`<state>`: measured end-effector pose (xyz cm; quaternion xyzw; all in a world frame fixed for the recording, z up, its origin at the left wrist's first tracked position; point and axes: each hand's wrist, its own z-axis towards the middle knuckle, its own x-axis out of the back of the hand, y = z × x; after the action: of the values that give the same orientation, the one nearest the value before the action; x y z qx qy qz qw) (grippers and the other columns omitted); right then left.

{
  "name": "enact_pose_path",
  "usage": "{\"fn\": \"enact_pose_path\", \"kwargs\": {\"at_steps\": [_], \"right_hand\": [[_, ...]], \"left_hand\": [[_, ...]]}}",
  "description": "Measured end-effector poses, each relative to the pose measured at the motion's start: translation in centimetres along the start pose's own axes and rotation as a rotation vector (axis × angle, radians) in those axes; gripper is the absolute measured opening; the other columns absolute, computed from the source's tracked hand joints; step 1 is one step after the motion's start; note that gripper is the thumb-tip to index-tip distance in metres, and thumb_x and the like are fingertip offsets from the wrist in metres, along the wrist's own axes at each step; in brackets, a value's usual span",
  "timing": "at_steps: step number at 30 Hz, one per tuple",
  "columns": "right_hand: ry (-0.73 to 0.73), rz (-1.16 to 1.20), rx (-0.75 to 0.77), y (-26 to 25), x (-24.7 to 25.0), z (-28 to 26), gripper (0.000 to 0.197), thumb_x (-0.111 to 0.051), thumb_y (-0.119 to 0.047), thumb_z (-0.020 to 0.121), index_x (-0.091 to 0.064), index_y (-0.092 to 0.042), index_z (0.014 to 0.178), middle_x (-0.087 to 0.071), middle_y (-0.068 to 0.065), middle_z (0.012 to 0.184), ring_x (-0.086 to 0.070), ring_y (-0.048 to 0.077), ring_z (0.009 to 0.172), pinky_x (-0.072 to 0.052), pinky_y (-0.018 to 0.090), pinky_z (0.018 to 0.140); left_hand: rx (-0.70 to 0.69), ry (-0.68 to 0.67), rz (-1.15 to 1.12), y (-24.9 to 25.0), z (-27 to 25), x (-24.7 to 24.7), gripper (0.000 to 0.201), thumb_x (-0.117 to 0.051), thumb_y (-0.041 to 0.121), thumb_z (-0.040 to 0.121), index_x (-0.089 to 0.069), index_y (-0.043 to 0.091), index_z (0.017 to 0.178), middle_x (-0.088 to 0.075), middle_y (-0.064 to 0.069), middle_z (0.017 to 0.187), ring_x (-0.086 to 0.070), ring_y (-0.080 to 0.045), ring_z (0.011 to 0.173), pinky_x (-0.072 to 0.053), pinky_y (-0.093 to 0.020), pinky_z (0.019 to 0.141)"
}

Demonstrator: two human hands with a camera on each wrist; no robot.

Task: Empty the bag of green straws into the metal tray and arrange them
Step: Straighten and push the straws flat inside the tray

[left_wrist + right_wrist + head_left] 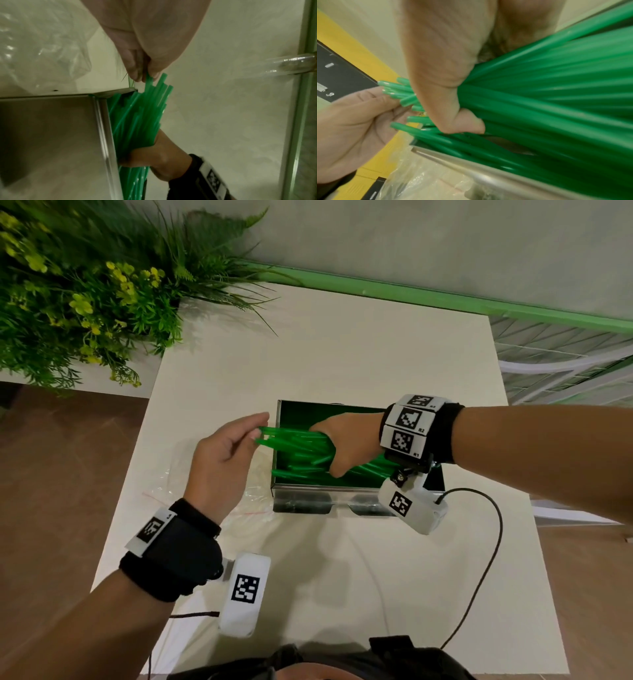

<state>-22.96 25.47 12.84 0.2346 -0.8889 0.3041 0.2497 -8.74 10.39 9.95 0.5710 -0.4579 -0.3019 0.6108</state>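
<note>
A metal tray [301,503] stands mid-table with green straws [294,443] lying in it. My right hand [339,446] reaches in from the right and grips a thick bundle of the straws [539,94], with the thumb curled round it. The bundle's left ends stick out over the tray's left wall [51,128]. There my left hand [258,426] holds straight fingers against the straw tips [393,105]. The clear plastic bag [178,470] lies flat and crumpled on the table left of the tray, under my left hand.
The white table [342,354] has bare surface behind and in front of the tray. A leafy plant [85,285] overhangs the back left corner. A black cable [493,559] loops across the right front. Floor drops away at the left and right edges.
</note>
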Motion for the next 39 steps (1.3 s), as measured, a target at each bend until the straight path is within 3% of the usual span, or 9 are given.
{"fn": "enact_pose_path", "kwargs": {"at_steps": [7, 10, 14, 18, 21, 23, 28, 34, 39], "right_hand": [[0.042, -0.201, -0.064, 0.6, -0.1, 0.7, 0.066, -0.077, -0.026, 0.069, -0.045, -0.014, 0.126, -0.058, 0.004, 0.100, -0.058, 0.021, 0.087, -0.045, 0.025, 0.065], [-0.020, -0.267, -0.084, 1.7, 0.4, 0.5, 0.082, -0.083, -0.031, 0.063, -0.041, -0.014, 0.131, -0.059, 0.007, 0.121, -0.058, 0.024, 0.105, -0.049, 0.032, 0.085], [-0.054, -0.278, -0.172, 3.5, 1.0, -0.7, 0.079, -0.079, -0.028, 0.070, -0.039, -0.011, 0.136, -0.055, 0.009, 0.132, -0.054, 0.026, 0.118, -0.044, 0.032, 0.094], [-0.009, -0.302, -0.155, 4.0, 0.2, -0.8, 0.054, -0.065, -0.031, 0.085, -0.047, -0.009, 0.130, -0.059, 0.009, 0.127, -0.056, 0.027, 0.116, -0.043, 0.030, 0.093], [0.065, -0.329, -0.108, 3.3, 0.0, -0.2, 0.056, -0.052, -0.032, 0.093, -0.036, -0.009, 0.141, -0.047, 0.012, 0.142, -0.048, 0.027, 0.127, -0.039, 0.036, 0.104], [0.061, -0.352, -0.085, 2.7, 0.5, -0.2, 0.062, -0.053, -0.033, 0.092, -0.029, -0.013, 0.145, -0.042, 0.010, 0.147, -0.044, 0.026, 0.131, -0.036, 0.036, 0.107], [-0.029, -0.434, -0.071, 2.7, 2.3, -1.3, 0.067, -0.065, -0.025, 0.085, -0.035, -0.012, 0.143, -0.056, 0.005, 0.137, -0.055, 0.021, 0.121, -0.041, 0.033, 0.102], [0.061, -0.327, 0.018, 2.3, 0.3, -0.7, 0.048, -0.061, -0.015, 0.088, -0.049, -0.015, 0.135, -0.061, 0.002, 0.130, -0.060, 0.018, 0.113, -0.040, 0.024, 0.093], [0.096, -0.352, -0.049, 3.0, 1.9, -1.7, 0.031, -0.068, -0.025, 0.083, -0.068, -0.004, 0.106, -0.072, 0.008, 0.107, -0.066, 0.022, 0.099, -0.048, 0.027, 0.087]], "left_hand": [[-0.045, -0.184, 0.158, -0.8, 0.7, -0.8, 0.039, -0.045, -0.004, 0.093, -0.059, 0.013, 0.126, -0.057, 0.005, 0.129, -0.051, 0.007, 0.120, -0.035, -0.016, 0.107], [-0.097, -0.264, 0.161, -1.1, -0.3, -1.4, 0.049, -0.036, 0.006, 0.088, -0.049, 0.007, 0.135, -0.046, 0.003, 0.141, -0.038, 0.011, 0.128, -0.027, -0.005, 0.106], [-0.068, -0.216, 0.030, -0.5, -0.9, -0.5, 0.052, -0.043, 0.020, 0.090, -0.041, 0.015, 0.142, -0.040, 0.011, 0.145, -0.036, 0.004, 0.135, -0.028, -0.010, 0.109], [-0.301, -0.421, 0.417, -0.4, -0.9, -0.7, 0.046, -0.045, 0.037, 0.090, -0.059, 0.015, 0.127, -0.053, 0.005, 0.138, -0.039, 0.010, 0.129, -0.027, -0.006, 0.107], [-0.295, -0.381, 0.429, 0.1, 0.3, -0.4, 0.029, -0.057, 0.022, 0.090, -0.067, 0.017, 0.117, -0.065, 0.006, 0.123, -0.047, 0.023, 0.112, -0.035, -0.007, 0.103], [-0.201, -0.320, 0.336, 0.7, 0.7, 0.3, 0.027, -0.063, 0.010, 0.089, -0.068, 0.018, 0.114, -0.066, 0.008, 0.118, -0.054, 0.014, 0.111, -0.041, -0.010, 0.099], [-0.201, -0.319, 0.536, 1.1, 0.6, 2.9, 0.026, -0.073, 0.014, 0.079, -0.072, 0.022, 0.104, -0.064, 0.005, 0.099, -0.059, -0.006, 0.091, -0.049, -0.012, 0.083], [-0.243, -0.385, 0.654, 0.6, 0.2, 1.2, 0.014, -0.071, 0.012, 0.081, -0.076, 0.013, 0.095, -0.063, 0.000, 0.079, -0.056, -0.006, 0.066, -0.040, -0.007, 0.064], [-0.379, -0.459, 0.676, 1.0, 0.7, 0.0, 0.013, -0.066, 0.011, 0.086, -0.077, 0.010, 0.092, -0.053, 0.003, 0.073, -0.045, -0.008, 0.064, -0.032, -0.014, 0.063]]}}
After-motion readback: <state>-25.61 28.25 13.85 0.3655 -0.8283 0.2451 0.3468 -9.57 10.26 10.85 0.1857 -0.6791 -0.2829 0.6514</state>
